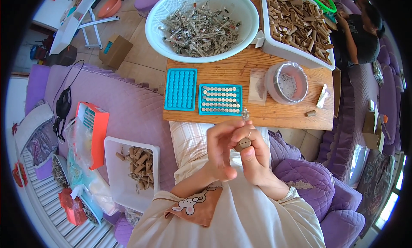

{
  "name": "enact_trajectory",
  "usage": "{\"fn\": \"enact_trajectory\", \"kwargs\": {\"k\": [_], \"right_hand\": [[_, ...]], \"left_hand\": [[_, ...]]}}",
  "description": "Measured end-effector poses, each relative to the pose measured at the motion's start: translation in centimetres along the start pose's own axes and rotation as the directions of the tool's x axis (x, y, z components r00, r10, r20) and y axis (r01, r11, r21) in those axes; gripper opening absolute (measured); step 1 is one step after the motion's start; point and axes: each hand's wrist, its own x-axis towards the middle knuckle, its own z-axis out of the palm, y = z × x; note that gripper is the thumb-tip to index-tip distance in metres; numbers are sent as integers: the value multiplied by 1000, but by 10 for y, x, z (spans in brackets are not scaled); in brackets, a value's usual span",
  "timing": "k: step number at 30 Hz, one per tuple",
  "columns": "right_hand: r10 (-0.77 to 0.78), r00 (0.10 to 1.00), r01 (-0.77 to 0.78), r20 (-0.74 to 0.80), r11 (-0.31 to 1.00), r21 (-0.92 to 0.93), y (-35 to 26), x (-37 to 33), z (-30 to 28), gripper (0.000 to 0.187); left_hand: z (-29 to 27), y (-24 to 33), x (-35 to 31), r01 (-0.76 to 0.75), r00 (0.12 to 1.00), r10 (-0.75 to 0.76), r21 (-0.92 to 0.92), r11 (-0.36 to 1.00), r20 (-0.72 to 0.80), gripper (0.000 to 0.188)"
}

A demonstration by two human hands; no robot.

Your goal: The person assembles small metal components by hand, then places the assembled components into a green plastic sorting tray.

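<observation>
My right hand (255, 158) is closed on a short brown tube (243, 143), its thumb against the slotted round end that faces me. My left hand (221, 149) curls its fingers against the tube's far side, with its thumb held apart. A small shiny, clear-looking piece (245, 114) sticks up beyond the fingertips; which fingers hold it is hidden. Just past the hands, on the wooden table (221, 71), lies a blue tray (220, 100) with rows of small silver discs. A second blue tray (180, 89), its cells without discs, lies left of it.
A pale basin (155, 29) of shiny clear pieces and a white bin (274, 50) of brown tube pieces stand at the back. A lined tub (271, 87) and a loose tube (310, 113) are on the right. Left of me sits a white box (120, 194) of tubes. A person (362, 33) sits far right.
</observation>
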Motion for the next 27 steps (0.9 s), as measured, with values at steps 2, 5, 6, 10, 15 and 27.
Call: {"fn": "enact_trajectory", "kwargs": {"k": [2,5,6,10,15,27], "right_hand": [[-68,998,69,7,990,-127,-3,5,3,25],[-166,986,159,-10,960,-232,-9,13,3,25],[-215,976,203,-13,937,-285,-10,14,4,25],[-161,986,146,-44,960,-237,5,14,5,25],[-101,994,106,32,950,-293,21,22,5,33],[201,839,55,506,894,-446,7,65,-27,31]], "left_hand": [[-3,14,13,237,961,-254,146,960,109,72],[4,19,19,385,917,-395,140,912,56,58],[3,17,18,367,923,-379,142,919,67,64],[1,13,19,339,930,-360,202,919,74,53],[-2,14,23,361,932,-340,226,905,-127,50],[-116,101,1,683,714,-485,653,326,-504,24]]}}
